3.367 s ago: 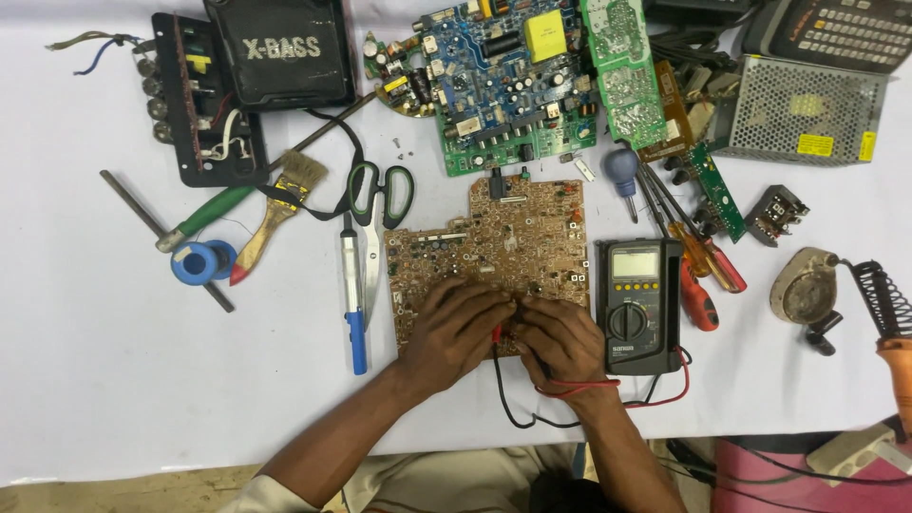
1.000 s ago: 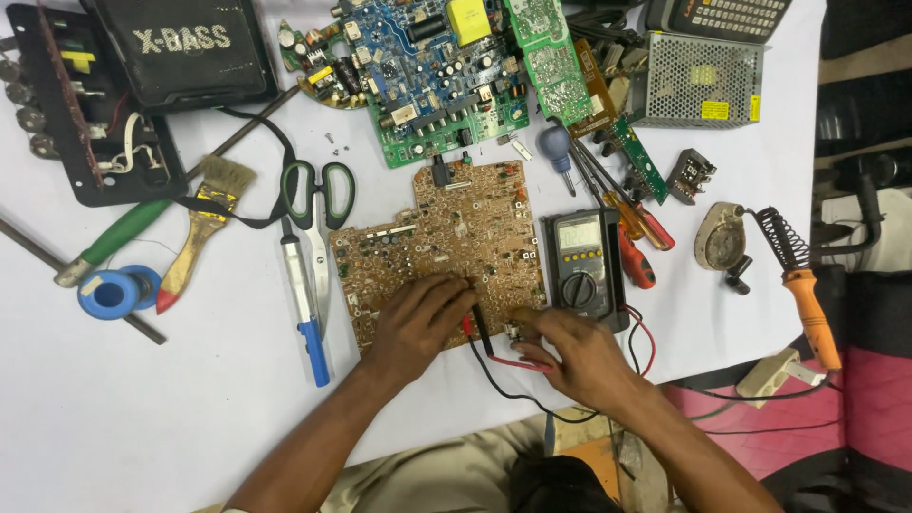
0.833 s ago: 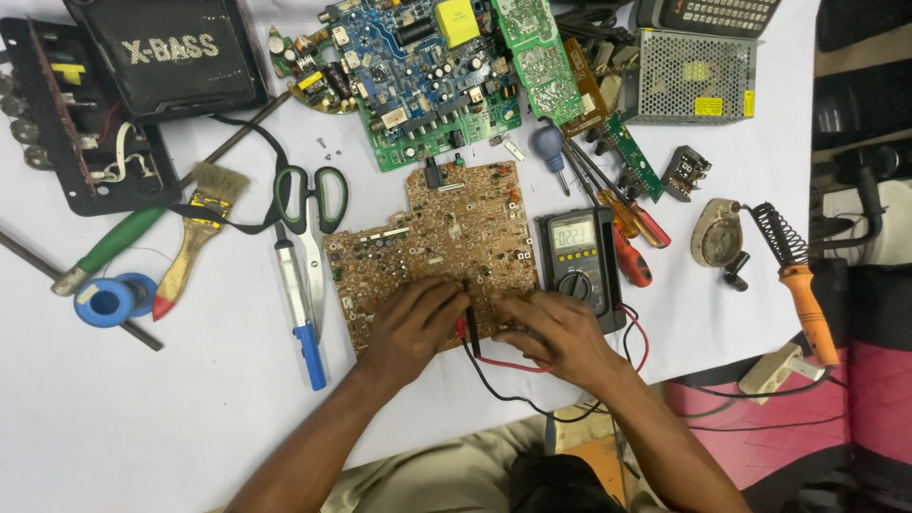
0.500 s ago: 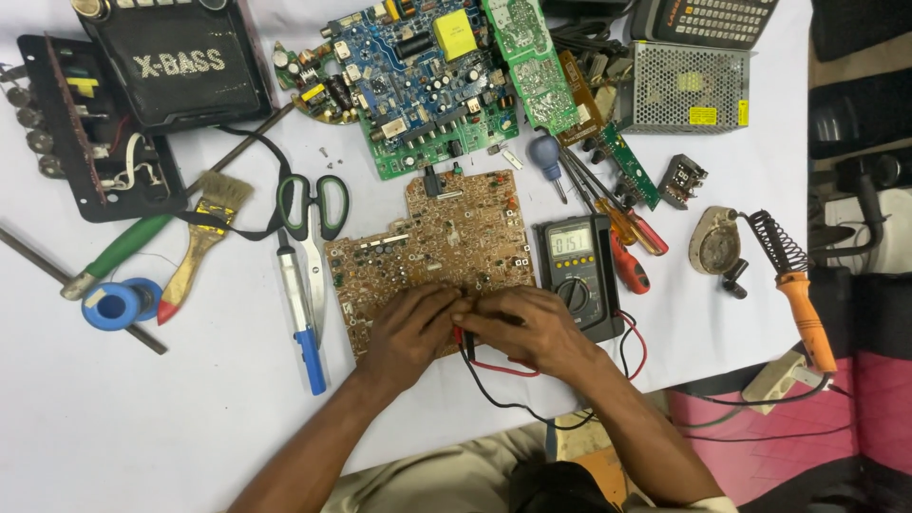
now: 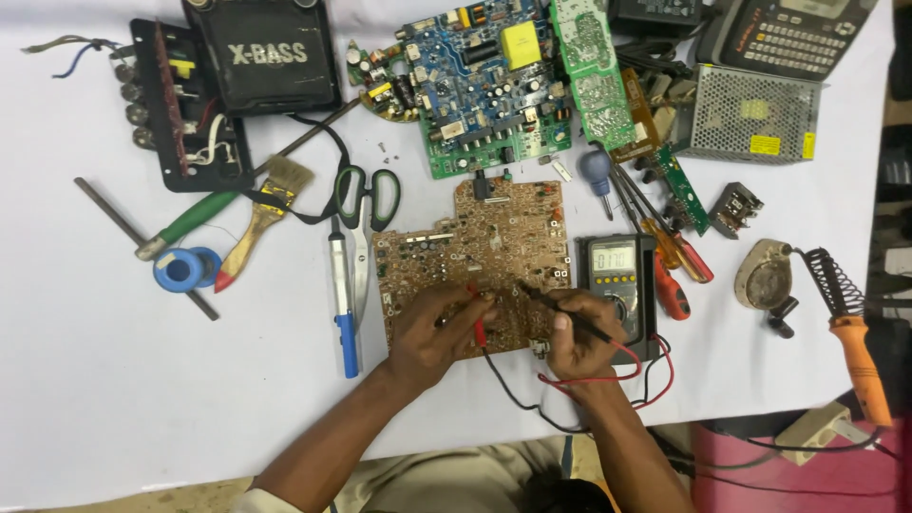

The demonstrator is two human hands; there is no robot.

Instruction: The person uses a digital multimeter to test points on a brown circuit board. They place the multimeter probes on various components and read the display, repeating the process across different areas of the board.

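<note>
A brown circuit board (image 5: 475,249) lies flat on the white table (image 5: 95,399). My left hand (image 5: 432,332) rests on its lower part and pinches a red test probe (image 5: 478,328) against the board. My right hand (image 5: 579,332) holds a black test probe (image 5: 551,306) like a pen, with the tip on the board's lower right area. Red and black leads (image 5: 608,380) run from both probes to a dark multimeter (image 5: 617,285) just right of the board, whose display is lit.
Scissors (image 5: 366,204) and a blue-handled tool (image 5: 344,304) lie left of the board. A blue-green circuit board (image 5: 475,85) sits behind it. Screwdrivers (image 5: 670,261) lie right of the meter, a soldering iron (image 5: 855,342) far right, a brush (image 5: 261,214) and tape roll (image 5: 185,269) left.
The view shifted, so everything slid right and down a little. My right hand drew closer to the left and set its black probe on the board.
</note>
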